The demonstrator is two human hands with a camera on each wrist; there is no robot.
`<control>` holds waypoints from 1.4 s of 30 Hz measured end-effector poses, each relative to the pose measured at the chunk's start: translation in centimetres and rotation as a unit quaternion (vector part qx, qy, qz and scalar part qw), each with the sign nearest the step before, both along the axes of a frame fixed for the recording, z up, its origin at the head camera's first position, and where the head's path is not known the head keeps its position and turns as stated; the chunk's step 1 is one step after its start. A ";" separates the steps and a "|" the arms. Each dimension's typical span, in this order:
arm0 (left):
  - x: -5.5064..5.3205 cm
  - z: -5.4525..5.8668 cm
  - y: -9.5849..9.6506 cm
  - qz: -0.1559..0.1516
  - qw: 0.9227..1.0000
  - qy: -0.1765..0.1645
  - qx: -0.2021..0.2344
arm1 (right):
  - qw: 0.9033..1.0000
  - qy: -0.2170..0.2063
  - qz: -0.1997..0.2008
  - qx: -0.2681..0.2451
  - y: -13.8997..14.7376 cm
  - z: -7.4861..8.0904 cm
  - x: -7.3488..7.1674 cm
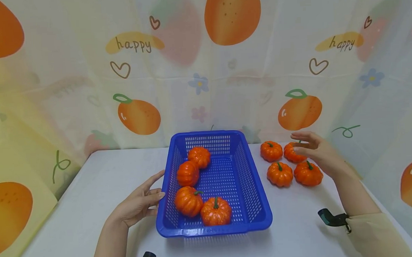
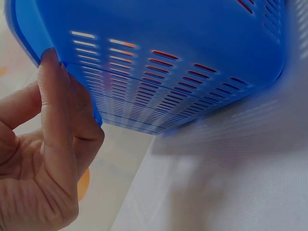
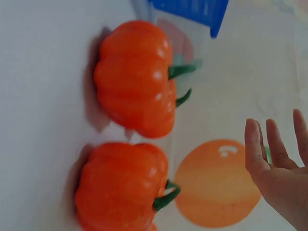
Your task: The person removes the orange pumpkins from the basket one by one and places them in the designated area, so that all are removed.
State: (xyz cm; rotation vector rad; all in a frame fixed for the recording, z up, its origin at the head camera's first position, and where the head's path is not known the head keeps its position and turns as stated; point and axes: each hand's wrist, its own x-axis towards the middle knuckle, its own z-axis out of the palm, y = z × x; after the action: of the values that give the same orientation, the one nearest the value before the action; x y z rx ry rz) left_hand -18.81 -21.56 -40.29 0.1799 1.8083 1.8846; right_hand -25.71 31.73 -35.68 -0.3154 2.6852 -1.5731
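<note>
A blue plastic basket (image 1: 215, 231) with slotted walls sits at the middle of the table. Several small orange pumpkins (image 1: 216, 213) with green stems lie inside it, along its left and near sides. My left hand (image 1: 137, 204) holds the basket's left rim, thumb and fingers against the edge (image 2: 53, 101). To the right of the basket, several more pumpkins (image 1: 279, 175) form a cluster on the table. Above the back right pumpkin (image 1: 290, 154), partly covering it in the head view, hovers my right hand (image 1: 319, 152). Its fingers are spread and hold nothing (image 3: 284, 178).
The white tabletop (image 1: 124, 166) extends around the basket. Behind it hangs a curtain (image 1: 198, 106) printed with fruit, hearts and flowers. Dark camera mounts (image 1: 332, 218) are on both wrists.
</note>
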 end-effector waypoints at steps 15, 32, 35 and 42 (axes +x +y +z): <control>0.0 0.0 0.2 0.000 1.000 0.000 -0.001 | 0.993 0.000 0.113 -0.032 -5.6 1.0 0.7; -0.1 -0.3 -0.1 -0.002 1.000 0.003 0.000 | 0.971 -0.079 0.222 -0.050 -13.1 -0.2 1.5; -0.1 -0.3 -0.1 -0.002 1.000 0.003 0.000 | 0.967 -0.093 0.235 -0.044 -14.3 -0.5 1.5; -0.1 -0.3 0.0 -0.006 1.000 0.001 0.002 | 0.954 -0.120 0.272 -0.028 -16.6 -1.5 1.8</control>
State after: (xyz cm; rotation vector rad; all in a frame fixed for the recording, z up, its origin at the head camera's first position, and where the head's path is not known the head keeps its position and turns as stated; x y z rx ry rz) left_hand -18.95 -21.61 -40.61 0.1925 1.8015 1.8805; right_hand -23.93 15.09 -37.21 -0.7364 2.1217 -1.4060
